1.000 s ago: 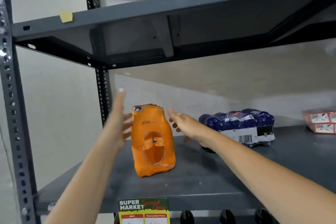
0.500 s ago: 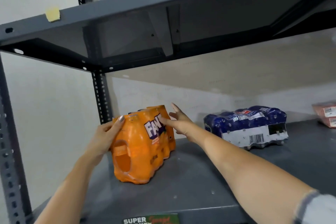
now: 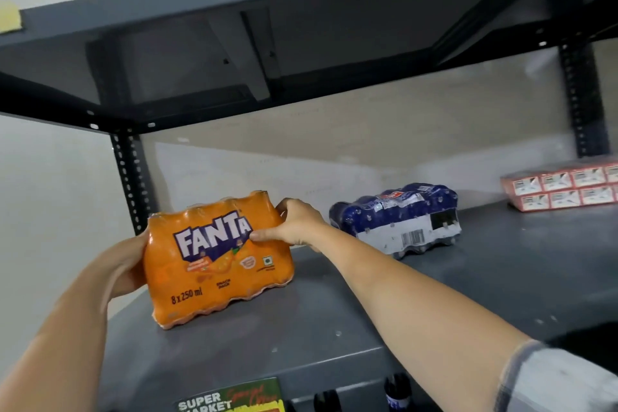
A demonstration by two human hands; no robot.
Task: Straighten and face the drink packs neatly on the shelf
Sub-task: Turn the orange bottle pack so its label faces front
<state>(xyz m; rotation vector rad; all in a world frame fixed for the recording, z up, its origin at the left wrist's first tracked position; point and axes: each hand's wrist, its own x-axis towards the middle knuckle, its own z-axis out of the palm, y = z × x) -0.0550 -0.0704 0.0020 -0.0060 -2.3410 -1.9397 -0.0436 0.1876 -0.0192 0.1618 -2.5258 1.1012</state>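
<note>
An orange Fanta pack (image 3: pixel 217 261) stands on the grey shelf (image 3: pixel 334 318) at the left, its logo side facing me. My left hand (image 3: pixel 125 264) presses against the pack's left end. My right hand (image 3: pixel 294 222) grips its upper right end, thumb on the front. To the right lies a dark blue drink pack (image 3: pixel 398 219), its barcode label toward me, turned at a slight angle. A pink pack of cartons (image 3: pixel 565 187) sits at the far right near the back.
The upper shelf (image 3: pixel 301 27) hangs low overhead. Perforated black uprights stand at the back left (image 3: pixel 128 184) and back right (image 3: pixel 582 104). A supermarket price tag (image 3: pixel 234 400) hangs on the front lip. Dark bottle tops (image 3: pixel 396 393) show on the shelf below.
The Fanta pack has been turned from end-on to logo-forward. Both hands went from reaching toward it to gripping its two ends. The camera has shifted right.
</note>
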